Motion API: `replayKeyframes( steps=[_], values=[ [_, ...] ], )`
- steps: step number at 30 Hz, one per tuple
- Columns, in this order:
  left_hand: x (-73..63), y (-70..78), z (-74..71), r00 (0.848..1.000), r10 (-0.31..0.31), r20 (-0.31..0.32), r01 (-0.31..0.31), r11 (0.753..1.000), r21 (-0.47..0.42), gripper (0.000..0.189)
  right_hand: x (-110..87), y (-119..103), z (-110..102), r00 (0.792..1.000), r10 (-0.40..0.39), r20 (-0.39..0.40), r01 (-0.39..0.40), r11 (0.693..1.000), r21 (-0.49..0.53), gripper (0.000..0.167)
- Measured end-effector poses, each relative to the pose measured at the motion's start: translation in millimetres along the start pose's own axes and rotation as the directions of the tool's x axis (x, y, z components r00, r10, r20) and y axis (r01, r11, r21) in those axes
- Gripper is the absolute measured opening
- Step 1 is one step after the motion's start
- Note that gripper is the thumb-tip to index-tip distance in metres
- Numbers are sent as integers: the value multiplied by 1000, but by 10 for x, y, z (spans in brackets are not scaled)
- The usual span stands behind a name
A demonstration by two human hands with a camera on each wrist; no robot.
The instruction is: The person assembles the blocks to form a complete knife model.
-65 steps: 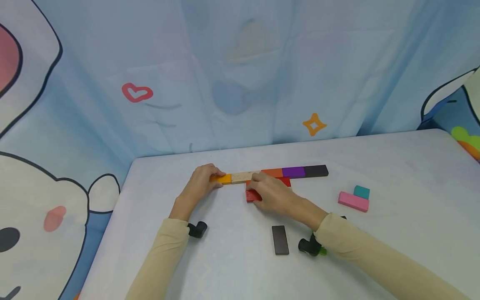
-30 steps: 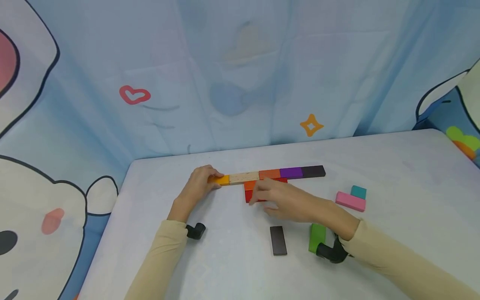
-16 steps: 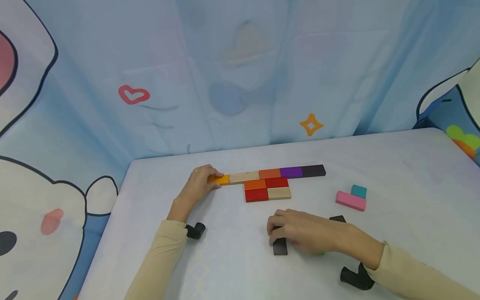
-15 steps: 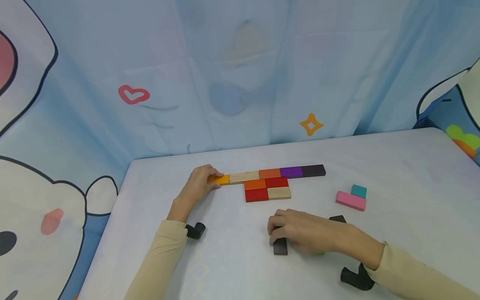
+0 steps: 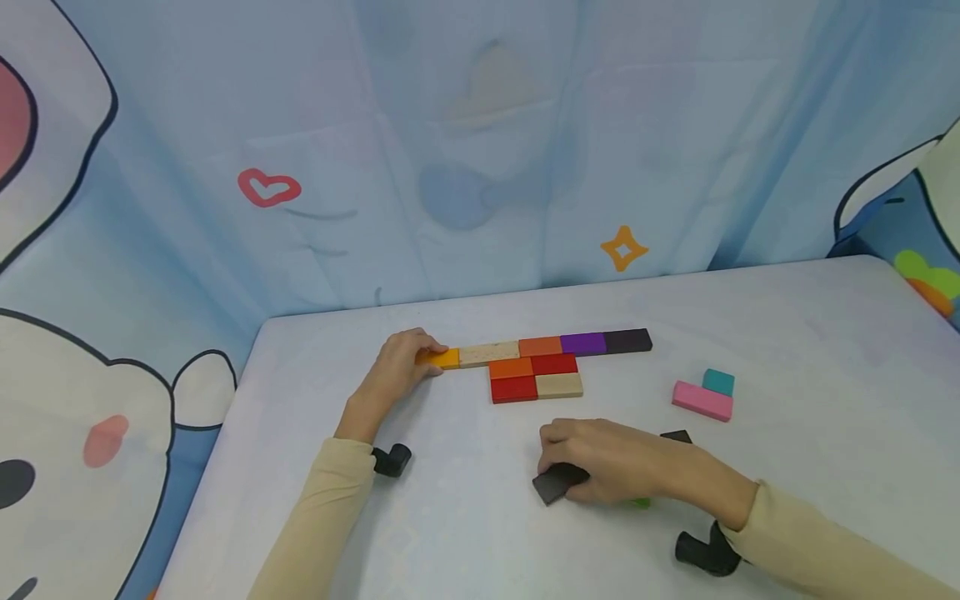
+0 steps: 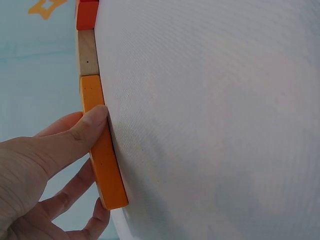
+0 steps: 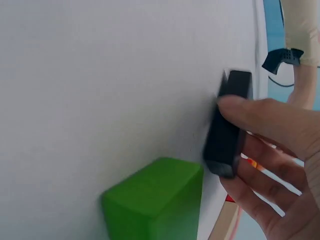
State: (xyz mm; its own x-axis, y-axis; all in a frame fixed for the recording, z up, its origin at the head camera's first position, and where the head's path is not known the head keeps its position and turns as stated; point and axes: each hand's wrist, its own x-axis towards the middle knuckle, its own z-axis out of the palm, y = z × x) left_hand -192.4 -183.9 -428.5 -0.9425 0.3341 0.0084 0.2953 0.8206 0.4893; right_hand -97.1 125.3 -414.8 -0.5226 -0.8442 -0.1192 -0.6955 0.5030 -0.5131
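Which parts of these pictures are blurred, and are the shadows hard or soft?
Right wrist: the dark block is smeared at its edges, the green block looks slightly soft; left wrist: the yellow-orange block is fairly sharp, a soft shadow beside it; head: soft shadow beside the left sleeve.

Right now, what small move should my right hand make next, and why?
Probably carry the dark block toward the long row of blocks: your right hand grips it, and your left hand holds the yellow block at that row's end.
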Motion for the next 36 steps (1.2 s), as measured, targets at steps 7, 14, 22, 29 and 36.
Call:
replayKeyframes(
  steps=[7,14,22,29,36],
  values=[
    [2,-9,-2,1000,12,-4,-12,1000,-3,31,201,95,-21,980,59,-190,-56,998,20,32],
    [7,-11,-2,1000,16,-9,-16,1000,-4,32,439,92,18,922,105,-373,-118,993,-12,34],
    [24,-13,17,1000,-2,-4,2,1000,-2,32,589,70,93,894,113,-433,-168,982,-91,31],
    [9,-22,16,1000,-12,-5,12,1000,-2,32,637,64,137,888,70,-454,-165,971,-174,29],
    [12,-26,21,1000,-17,-1,17,1000,0,32,634,64,153,888,49,-458,-165,962,-217,28]
  ],
)
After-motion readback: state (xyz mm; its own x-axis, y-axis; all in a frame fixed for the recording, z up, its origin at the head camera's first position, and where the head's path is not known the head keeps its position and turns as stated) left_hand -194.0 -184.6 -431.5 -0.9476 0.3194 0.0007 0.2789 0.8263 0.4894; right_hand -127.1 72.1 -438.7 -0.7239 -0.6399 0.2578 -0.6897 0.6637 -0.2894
